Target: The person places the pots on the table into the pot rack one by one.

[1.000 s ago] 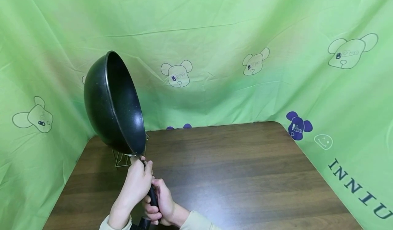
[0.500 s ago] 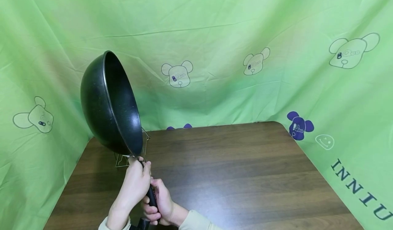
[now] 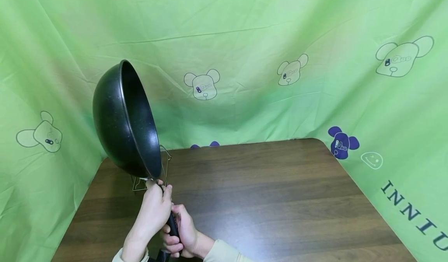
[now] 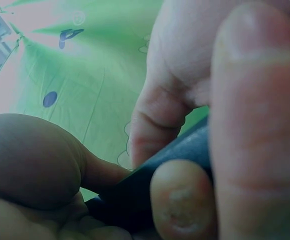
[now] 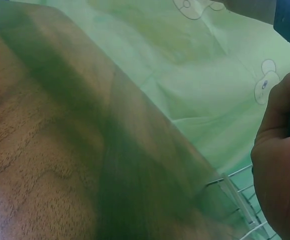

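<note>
A deep black wok [image 3: 115, 118] is held up on edge over the left of the table, its hollow turned to the right. Its black handle [image 3: 173, 224] points down toward me. My left hand [image 3: 151, 207] grips the handle close to the pan, and its fingertips are partly hidden in the head view. Lower down, my right hand [image 3: 183, 231] wraps round the same handle. In the left wrist view, fingers close about the dark handle [image 4: 185, 147]. The right wrist view catches only part of my right hand [image 5: 282, 165] at its right edge.
Behind and below the wok, a wire rack [image 3: 168, 165] stands on the brown wooden table [image 3: 266, 196], partly hidden by the pan. A green curtain [image 3: 245, 32] printed with bear heads surrounds the table at the back and sides.
The wok and both hands have shifted slightly to the left, showing a little more of the wire rack. Both hands keep their hold on the handle.
</note>
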Demonstrator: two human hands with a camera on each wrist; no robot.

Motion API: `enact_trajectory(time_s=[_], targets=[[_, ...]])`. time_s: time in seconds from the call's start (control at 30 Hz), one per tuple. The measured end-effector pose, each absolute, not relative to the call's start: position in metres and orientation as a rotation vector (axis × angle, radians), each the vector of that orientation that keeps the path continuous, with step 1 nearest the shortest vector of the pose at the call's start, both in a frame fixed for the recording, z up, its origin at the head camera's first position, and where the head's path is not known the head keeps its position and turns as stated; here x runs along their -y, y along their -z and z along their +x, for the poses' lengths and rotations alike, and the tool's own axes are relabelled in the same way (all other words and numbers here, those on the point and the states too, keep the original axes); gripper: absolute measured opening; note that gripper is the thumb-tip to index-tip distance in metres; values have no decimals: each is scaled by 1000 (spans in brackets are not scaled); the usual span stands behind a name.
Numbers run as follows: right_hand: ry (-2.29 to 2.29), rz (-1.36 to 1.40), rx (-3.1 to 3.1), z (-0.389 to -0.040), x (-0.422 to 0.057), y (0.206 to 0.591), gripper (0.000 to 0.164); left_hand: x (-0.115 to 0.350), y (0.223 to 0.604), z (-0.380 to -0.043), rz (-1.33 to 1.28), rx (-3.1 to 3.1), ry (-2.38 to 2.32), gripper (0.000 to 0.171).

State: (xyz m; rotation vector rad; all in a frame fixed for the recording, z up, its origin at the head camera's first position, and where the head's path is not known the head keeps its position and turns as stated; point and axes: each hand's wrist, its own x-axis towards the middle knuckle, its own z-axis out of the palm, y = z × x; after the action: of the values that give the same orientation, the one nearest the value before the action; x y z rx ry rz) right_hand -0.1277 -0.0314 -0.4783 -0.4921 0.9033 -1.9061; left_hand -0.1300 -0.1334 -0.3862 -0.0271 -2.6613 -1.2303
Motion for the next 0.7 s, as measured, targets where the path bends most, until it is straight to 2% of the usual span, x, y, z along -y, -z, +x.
enact_trajectory(time_s=[0.7], targets=[[1883,-485,-874,-127,34,486,43,136,391,-131,16,2714,1240,22]])
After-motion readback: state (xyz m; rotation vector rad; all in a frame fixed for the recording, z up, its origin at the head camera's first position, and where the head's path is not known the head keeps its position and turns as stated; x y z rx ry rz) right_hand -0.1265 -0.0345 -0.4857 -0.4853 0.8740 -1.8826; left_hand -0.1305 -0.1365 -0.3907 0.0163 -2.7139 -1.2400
